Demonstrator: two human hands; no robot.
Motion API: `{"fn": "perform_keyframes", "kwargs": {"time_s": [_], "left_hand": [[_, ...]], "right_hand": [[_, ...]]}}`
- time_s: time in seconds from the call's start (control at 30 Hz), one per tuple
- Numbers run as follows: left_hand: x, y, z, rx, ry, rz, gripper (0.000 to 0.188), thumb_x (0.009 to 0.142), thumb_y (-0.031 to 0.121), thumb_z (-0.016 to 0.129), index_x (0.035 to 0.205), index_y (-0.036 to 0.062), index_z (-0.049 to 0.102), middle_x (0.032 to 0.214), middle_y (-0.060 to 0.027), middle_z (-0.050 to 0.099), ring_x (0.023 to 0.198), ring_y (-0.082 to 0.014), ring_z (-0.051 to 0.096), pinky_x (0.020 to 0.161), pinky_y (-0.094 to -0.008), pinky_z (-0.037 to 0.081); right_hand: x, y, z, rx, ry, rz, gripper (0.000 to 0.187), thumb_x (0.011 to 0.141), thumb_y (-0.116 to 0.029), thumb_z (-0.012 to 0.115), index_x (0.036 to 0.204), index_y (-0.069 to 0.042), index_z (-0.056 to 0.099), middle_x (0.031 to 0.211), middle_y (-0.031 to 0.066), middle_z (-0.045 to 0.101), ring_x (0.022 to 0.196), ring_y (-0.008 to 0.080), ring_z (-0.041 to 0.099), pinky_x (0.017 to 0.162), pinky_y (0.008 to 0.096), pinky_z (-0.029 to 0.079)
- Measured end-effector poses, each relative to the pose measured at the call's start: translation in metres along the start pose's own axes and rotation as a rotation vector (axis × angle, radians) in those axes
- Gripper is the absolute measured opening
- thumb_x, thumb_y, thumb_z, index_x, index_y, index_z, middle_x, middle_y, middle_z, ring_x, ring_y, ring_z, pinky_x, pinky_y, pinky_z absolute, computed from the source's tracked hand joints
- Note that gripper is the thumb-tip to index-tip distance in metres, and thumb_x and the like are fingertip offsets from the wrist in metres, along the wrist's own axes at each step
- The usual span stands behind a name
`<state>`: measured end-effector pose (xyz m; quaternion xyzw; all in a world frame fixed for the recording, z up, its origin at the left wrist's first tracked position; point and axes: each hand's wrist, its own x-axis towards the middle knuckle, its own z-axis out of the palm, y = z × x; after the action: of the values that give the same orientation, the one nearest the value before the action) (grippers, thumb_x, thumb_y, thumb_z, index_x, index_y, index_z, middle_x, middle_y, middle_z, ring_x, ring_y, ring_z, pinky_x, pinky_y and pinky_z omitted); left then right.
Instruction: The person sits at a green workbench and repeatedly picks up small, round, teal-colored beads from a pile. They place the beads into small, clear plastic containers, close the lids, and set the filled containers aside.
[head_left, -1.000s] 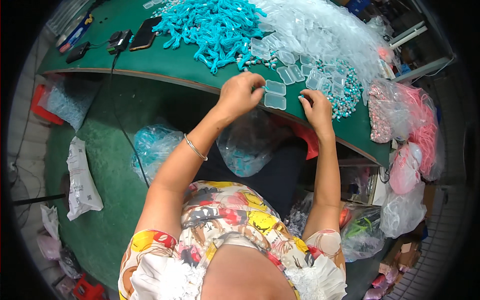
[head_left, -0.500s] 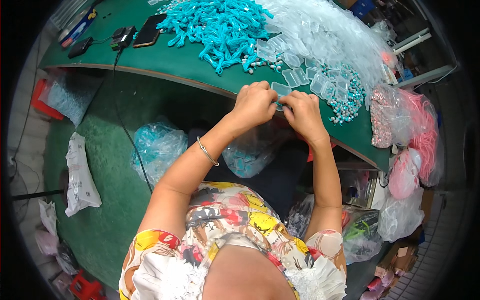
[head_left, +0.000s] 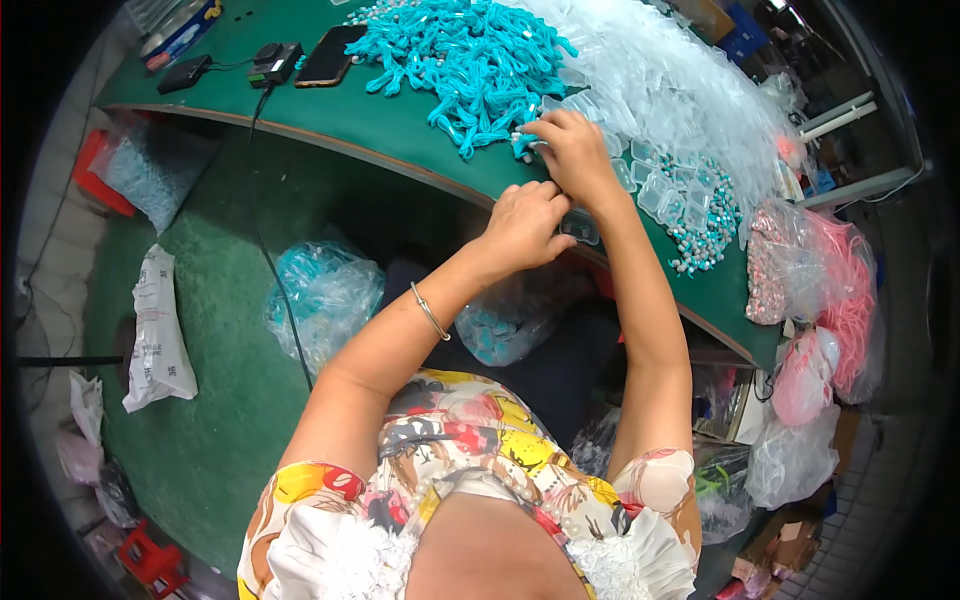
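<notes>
My left hand [head_left: 522,226] is at the table's front edge, its fingers curled and its thumb against a small clear plastic case [head_left: 581,229]. The grip is partly covered by the hand itself. My right hand [head_left: 577,155] is farther up and reaches left over the table. Its thumb and fingertips come together at a few small grey-and-teal pieces [head_left: 522,144]; what they pinch is too small to make out. Just beyond the fingertips lies a heap of bundled turquoise cords [head_left: 470,65]. A large mound of clear plastic cases [head_left: 660,80] spreads to the right of it.
Grey-and-teal beads [head_left: 705,235] lie at the right of the green table [head_left: 400,135]. A phone [head_left: 330,56] and a cabled black device [head_left: 274,64] lie at the left. Bags of pink cord [head_left: 845,300] hang at the right. Filled plastic bags [head_left: 320,300] stand below the table.
My right hand has left the case and moved up and left to the small pieces beside the turquoise heap. My left hand has shifted slightly down and stays at the table edge.
</notes>
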<state>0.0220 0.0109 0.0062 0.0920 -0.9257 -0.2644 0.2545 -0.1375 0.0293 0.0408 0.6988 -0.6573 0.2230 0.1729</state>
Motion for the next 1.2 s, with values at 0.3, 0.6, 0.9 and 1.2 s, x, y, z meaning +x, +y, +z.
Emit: {"fn": "perform_keyframes", "kwargs": {"time_s": [0.3, 0.6, 0.9, 1.2], "left_hand": [[-0.001, -0.001, 0.006, -0.029, 0.01, -0.018, 0.043, 0.072, 0.028, 0.081, 0.107, 0.0094, 0.064, 0.099, -0.0089, 0.059, 0.101, -0.0285, 0.058, 0.086, -0.0446, 0.045], [-0.001, -0.001, 0.003, -0.021, 0.008, -0.019, 0.044, 0.074, 0.028, 0.08, 0.111, 0.0107, 0.064, 0.101, -0.0094, 0.058, 0.102, -0.0305, 0.058, 0.086, -0.0448, 0.044], [-0.002, -0.002, 0.006, -0.047, 0.059, -0.006, 0.043, 0.07, 0.03, 0.082, 0.106, 0.0112, 0.065, 0.095, -0.0063, 0.059, 0.098, -0.0269, 0.058, 0.083, -0.0436, 0.045], [-0.001, -0.003, 0.006, -0.107, 0.065, -0.035, 0.045, 0.067, 0.029, 0.084, 0.105, 0.0114, 0.066, 0.093, -0.0055, 0.06, 0.097, -0.0273, 0.06, 0.082, -0.0431, 0.045]], "right_hand": [[-0.006, 0.014, 0.007, 0.001, 0.016, 0.049, 0.018, 0.073, -0.008, 0.074, 0.09, -0.013, 0.07, 0.097, 0.0017, 0.067, 0.093, 0.0253, 0.061, 0.077, 0.0408, 0.045], [0.002, 0.008, 0.008, -0.069, -0.025, -0.066, 0.025, 0.073, -0.011, 0.075, 0.096, -0.018, 0.073, 0.093, -0.0009, 0.064, 0.094, 0.0237, 0.059, 0.077, 0.0414, 0.043], [-0.012, 0.014, -0.02, 0.161, 0.085, 0.073, 0.017, 0.073, -0.011, 0.074, 0.09, -0.01, 0.07, 0.089, 0.0052, 0.07, 0.086, 0.0257, 0.065, 0.075, 0.0417, 0.046], [-0.108, -0.007, -0.065, 0.211, -0.001, 0.347, 0.015, 0.076, -0.012, 0.074, 0.09, -0.009, 0.069, 0.087, 0.0055, 0.069, 0.082, 0.0253, 0.066, 0.075, 0.0394, 0.046]]}}
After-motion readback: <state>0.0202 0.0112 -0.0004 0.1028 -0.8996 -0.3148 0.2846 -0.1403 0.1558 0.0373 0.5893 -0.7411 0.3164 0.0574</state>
